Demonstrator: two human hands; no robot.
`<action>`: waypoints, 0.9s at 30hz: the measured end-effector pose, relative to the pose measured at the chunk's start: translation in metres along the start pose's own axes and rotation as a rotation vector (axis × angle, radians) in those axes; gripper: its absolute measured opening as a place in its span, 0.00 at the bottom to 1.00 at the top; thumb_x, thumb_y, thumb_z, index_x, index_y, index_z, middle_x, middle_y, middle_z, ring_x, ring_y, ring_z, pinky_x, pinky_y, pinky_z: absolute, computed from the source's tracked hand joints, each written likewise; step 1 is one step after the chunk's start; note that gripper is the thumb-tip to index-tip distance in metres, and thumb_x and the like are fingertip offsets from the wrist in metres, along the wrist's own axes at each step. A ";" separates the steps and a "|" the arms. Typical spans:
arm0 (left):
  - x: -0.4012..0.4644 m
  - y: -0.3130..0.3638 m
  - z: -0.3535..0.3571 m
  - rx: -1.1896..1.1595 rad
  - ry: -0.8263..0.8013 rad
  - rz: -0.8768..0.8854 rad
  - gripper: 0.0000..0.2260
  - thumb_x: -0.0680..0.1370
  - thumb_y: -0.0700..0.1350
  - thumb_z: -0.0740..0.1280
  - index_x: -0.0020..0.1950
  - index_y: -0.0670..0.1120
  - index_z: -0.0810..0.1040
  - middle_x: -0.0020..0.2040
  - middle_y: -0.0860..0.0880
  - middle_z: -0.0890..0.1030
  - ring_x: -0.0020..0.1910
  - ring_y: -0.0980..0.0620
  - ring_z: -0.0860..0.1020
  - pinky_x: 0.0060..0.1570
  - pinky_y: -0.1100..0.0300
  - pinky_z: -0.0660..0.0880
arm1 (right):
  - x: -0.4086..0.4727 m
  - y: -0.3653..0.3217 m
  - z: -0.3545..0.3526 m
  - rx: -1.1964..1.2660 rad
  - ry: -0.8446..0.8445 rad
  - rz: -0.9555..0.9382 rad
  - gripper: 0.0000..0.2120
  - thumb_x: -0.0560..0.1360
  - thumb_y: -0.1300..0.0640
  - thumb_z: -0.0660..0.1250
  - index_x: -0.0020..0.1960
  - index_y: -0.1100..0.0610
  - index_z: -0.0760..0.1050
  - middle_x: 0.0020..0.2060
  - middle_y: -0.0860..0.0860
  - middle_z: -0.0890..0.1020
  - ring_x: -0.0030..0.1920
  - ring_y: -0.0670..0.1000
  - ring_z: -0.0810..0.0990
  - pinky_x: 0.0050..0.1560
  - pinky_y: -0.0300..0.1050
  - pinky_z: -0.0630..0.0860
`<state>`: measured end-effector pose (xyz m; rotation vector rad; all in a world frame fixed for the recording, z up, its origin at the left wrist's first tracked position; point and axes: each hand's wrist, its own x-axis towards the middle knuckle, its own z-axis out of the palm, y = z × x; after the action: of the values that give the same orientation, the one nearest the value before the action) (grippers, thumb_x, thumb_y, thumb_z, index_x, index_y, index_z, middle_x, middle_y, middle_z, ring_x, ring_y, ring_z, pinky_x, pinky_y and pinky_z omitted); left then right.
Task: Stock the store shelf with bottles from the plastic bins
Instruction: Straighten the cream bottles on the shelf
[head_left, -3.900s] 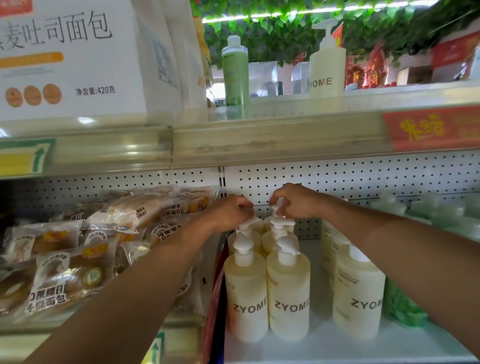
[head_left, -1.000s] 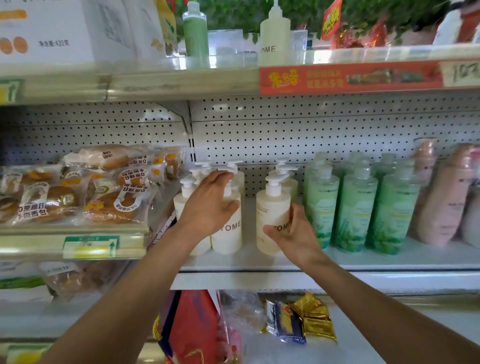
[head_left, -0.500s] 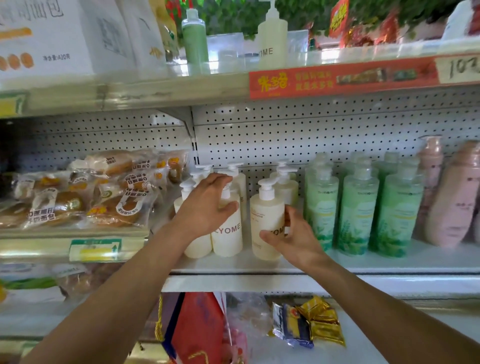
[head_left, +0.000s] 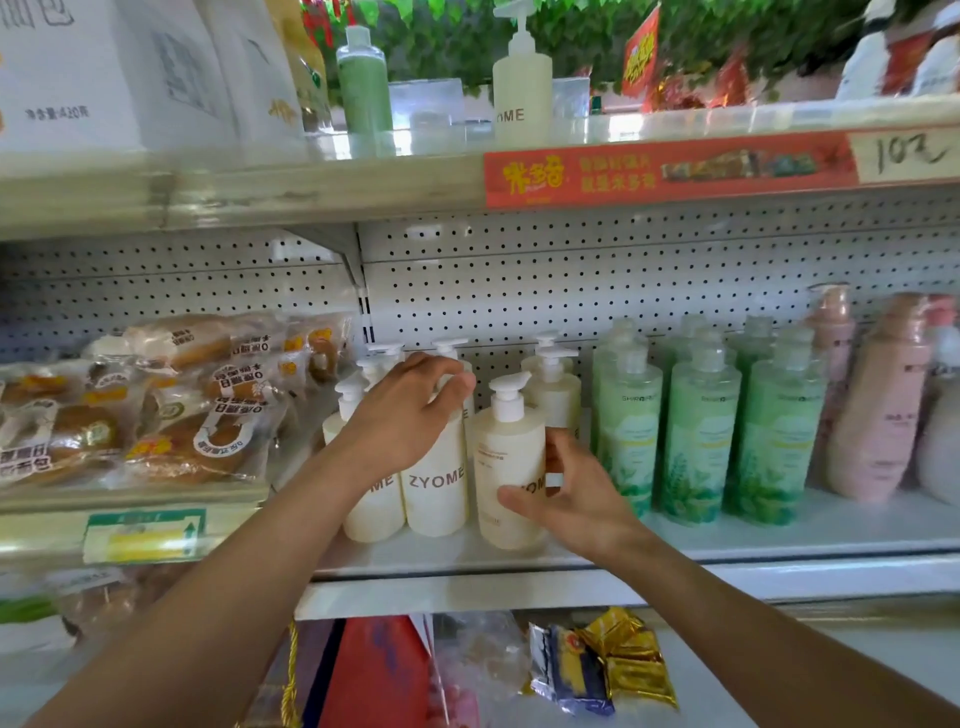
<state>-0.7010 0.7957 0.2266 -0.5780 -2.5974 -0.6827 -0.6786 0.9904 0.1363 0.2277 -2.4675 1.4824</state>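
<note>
Head view: the step in hand looks like facing up the cream pump bottles already on the shelf (head_left: 727, 540), near its front edge at the left end of the bay. The left hand (head_left: 400, 421) curls over the shoulder of the second front bottle (head_left: 435, 478), fingers bent round its pump and neck. The right hand (head_left: 571, 499) holds the third bottle (head_left: 509, 467) low on its right side, thumb across the label and fingers wrapped behind; that bottle stands slightly apart from the other two and its label is turned off to the right.

The next move, as I judge it, calls for twisting the third bottle so its name faces front, then sliding it left to close the gap.

Count: three cream bottles in the front row, at least four more pump heads behind them. Three green bottles (head_left: 701, 431) in front, with more behind, too blurred to count. At least two pink bottles (head_left: 878, 410) at the right edge. No bins in view.
</note>
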 end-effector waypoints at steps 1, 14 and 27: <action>0.000 0.000 0.000 -0.010 -0.003 -0.001 0.19 0.81 0.59 0.53 0.66 0.53 0.73 0.64 0.53 0.73 0.58 0.56 0.72 0.56 0.59 0.66 | 0.000 0.000 0.002 0.026 -0.023 -0.005 0.32 0.65 0.48 0.78 0.65 0.49 0.68 0.52 0.41 0.79 0.53 0.40 0.77 0.54 0.43 0.77; 0.009 0.003 -0.022 -0.068 -0.086 0.003 0.17 0.81 0.60 0.55 0.64 0.55 0.74 0.63 0.57 0.76 0.57 0.59 0.74 0.57 0.59 0.71 | 0.033 -0.053 -0.045 -0.235 0.095 -0.360 0.17 0.80 0.49 0.61 0.66 0.54 0.72 0.57 0.51 0.80 0.55 0.47 0.78 0.58 0.49 0.76; 0.016 -0.011 -0.025 -0.024 -0.123 -0.029 0.13 0.82 0.51 0.60 0.59 0.50 0.81 0.53 0.52 0.83 0.52 0.54 0.79 0.56 0.55 0.75 | 0.120 -0.101 -0.067 -1.119 -0.198 -0.140 0.16 0.75 0.65 0.63 0.62 0.60 0.72 0.59 0.57 0.76 0.57 0.58 0.77 0.59 0.53 0.76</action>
<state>-0.7130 0.7784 0.2507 -0.6087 -2.7199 -0.7091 -0.7576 1.0020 0.2864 0.3028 -2.9193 -0.1080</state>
